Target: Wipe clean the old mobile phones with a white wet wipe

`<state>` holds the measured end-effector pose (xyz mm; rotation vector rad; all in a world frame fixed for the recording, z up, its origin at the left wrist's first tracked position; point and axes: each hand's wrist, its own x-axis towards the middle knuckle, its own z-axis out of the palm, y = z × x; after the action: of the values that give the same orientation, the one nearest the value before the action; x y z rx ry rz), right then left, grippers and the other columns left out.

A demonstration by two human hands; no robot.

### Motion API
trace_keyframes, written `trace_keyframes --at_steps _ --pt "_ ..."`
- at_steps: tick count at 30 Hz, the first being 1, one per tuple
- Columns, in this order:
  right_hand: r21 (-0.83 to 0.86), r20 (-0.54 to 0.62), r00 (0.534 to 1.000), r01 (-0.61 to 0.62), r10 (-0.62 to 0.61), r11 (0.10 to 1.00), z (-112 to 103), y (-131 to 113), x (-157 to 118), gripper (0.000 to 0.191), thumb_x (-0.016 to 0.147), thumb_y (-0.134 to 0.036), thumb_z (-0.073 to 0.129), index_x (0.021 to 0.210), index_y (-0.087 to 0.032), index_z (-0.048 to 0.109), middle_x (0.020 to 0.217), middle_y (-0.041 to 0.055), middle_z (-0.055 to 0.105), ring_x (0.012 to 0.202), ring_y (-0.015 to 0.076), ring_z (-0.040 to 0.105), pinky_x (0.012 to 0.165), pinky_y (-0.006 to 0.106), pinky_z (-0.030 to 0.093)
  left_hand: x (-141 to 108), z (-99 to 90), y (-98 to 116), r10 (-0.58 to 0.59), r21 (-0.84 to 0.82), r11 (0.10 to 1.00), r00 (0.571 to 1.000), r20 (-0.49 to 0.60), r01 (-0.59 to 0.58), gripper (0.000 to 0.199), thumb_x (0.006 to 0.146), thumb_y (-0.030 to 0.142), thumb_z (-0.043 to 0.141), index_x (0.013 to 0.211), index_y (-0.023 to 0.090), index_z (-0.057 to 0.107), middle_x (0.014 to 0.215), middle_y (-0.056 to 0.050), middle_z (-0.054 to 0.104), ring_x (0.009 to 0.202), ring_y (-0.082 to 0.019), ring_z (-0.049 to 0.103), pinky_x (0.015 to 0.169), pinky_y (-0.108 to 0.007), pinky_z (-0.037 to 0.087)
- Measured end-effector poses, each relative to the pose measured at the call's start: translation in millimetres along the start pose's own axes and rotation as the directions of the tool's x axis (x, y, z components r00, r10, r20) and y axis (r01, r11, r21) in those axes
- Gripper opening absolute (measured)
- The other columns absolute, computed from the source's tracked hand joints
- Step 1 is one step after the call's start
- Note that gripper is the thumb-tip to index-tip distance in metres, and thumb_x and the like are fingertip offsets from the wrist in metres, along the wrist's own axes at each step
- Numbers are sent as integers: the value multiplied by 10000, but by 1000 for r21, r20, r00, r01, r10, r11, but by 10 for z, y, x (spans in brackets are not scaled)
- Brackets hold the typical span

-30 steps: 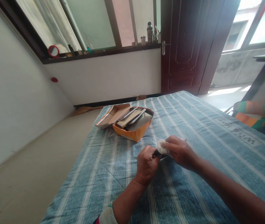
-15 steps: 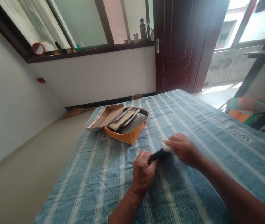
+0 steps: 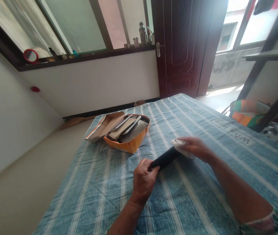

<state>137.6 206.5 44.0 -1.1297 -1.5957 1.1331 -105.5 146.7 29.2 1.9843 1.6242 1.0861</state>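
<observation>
My left hand (image 3: 144,178) grips the near end of a dark, flat, slim phone (image 3: 166,158), thumb on one side and fingers on the other. At the phone's far end, my right hand (image 3: 197,148) pinches a crumpled white tissue (image 3: 180,145) that touches the edge there. The phone is held tilted above the striped bedspread. Beyond my hands stands an orange cardboard box (image 3: 131,145) with its lid folded open to the left. Several flat phone-like devices (image 3: 123,128) lie stacked inside it.
A blue striped bedspread (image 3: 109,195) covers the surface under my hands. A windowsill (image 3: 85,58) at the back bears a red round mirror (image 3: 30,56) and a thermos (image 3: 142,33). Right of it is a dark red door (image 3: 178,49). A colourful bag (image 3: 248,111) lies at the right.
The phone has turned so that more of its broad dark face shows. My right hand with the tissue is at the far end, slightly farther from my left hand. The view has shifted a little right.
</observation>
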Motion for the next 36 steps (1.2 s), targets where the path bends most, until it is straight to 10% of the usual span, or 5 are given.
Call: trace_keyframes --at_steps 12,21,29,36 --pt "-93 -12 998 62 -63 994 -28 -23 -1 361 781 -514 650 863 -171 728 738 20 654 701 166 594 630 285 476 6 1 -31 9 -17 1000 1000 -22 -9 109 768 257 599 695 187 639 667 8 546 611 -138 532 587 -256 430" --pt "-216 -56 907 398 -418 892 1 -533 -147 222 857 -357 592 947 -212 735 842 39 715 730 191 655 638 335 536 -14 8 58 22 -12 1000 997 79 -21 121 777 256 596 744 198 697 709 -12 606 647 -149 577 602 -258 456" --pt "-328 115 780 615 -616 717 440 -742 -133 206 911 -172 506 969 -179 704 806 29 672 686 112 607 629 218 480 43 -277 193 197 -8 980 980 5 -197 109 789 280 633 842 190 666 761 -14 607 687 -144 550 623 -259 470" --pt "-331 189 719 688 -669 646 859 -832 -128 242 920 -117 434 883 -143 672 848 70 661 759 141 593 694 260 479 90 -599 278 120 -253 960 993 -11 -118 181 799 329 646 869 166 684 828 -23 666 749 -160 606 690 -265 508"
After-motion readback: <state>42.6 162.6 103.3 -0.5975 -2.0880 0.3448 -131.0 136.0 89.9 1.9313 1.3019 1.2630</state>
